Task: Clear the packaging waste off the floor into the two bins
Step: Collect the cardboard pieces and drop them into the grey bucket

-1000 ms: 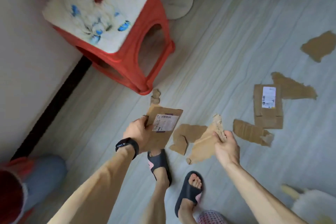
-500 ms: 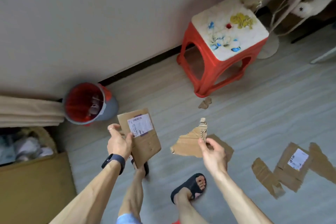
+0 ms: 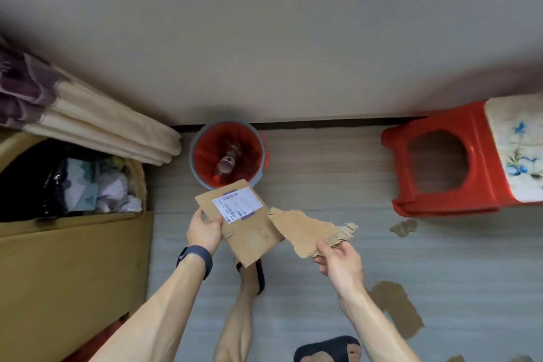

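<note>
My left hand grips a flat brown cardboard piece with a white shipping label by its left edge. My right hand pinches a torn strip of brown cardboard at its ragged right end. Both pieces hang in the air just in front of a round grey bin with a red liner, which stands against the wall and holds a bottle. A large open cardboard box with crumpled paper and plastic in it stands to the left. More torn cardboard lies on the floor by my right arm.
A red plastic stool with a flowered top stands at the right near the wall, with a small cardboard scrap in front of it. A folded beige curtain hangs over the box. My sandalled feet are below the hands.
The view has swung left and closer, so the red-lined bin now sits straight ahead. Both hands have carried their cardboard pieces toward the bin, still holding them.
</note>
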`<state>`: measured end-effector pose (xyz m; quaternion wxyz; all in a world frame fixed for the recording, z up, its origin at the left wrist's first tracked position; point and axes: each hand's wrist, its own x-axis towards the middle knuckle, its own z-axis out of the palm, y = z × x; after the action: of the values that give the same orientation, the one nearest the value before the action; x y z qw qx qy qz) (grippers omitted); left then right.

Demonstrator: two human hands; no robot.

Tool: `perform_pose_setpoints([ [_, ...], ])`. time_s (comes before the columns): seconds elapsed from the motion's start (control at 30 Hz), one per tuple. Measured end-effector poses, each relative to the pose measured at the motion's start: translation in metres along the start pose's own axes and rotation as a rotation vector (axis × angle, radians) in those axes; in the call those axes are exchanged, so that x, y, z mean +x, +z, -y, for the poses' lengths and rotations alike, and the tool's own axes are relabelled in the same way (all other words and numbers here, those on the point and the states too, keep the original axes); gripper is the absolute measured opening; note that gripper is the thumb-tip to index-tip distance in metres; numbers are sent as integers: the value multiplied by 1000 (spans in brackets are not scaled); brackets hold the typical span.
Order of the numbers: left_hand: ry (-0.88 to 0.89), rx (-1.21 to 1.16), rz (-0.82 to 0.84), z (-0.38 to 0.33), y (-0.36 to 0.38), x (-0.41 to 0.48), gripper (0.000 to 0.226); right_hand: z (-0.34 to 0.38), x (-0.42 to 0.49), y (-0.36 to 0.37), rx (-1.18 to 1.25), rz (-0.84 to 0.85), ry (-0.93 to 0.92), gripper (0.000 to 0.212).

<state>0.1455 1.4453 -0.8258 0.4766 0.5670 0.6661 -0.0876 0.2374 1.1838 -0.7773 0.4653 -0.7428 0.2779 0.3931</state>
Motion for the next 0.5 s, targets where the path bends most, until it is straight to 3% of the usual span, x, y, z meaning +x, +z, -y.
perform_pose_setpoints([
  [0.1, -71, -192, 121, -30, -12, 39, 46, 38, 17, 56, -13, -4, 23, 9],
  [0.27, -220, -391, 333, -60, -22, 100, 30, 97, 57, 141, 66, 134, 168, 8],
  [0.33, -262, -385, 357, -64, -24, 114, 26, 111, 69, 166, 24, 84, 90, 5],
  [0.4, -238, -183, 347, -65, -26, 128, 36, 119, 84, 187, -191, -33, -90, 8],
  [0.5, -22, 340, 331, -60, -30, 157, 57, 130, 104, 216, -399, -100, -228, 20],
])
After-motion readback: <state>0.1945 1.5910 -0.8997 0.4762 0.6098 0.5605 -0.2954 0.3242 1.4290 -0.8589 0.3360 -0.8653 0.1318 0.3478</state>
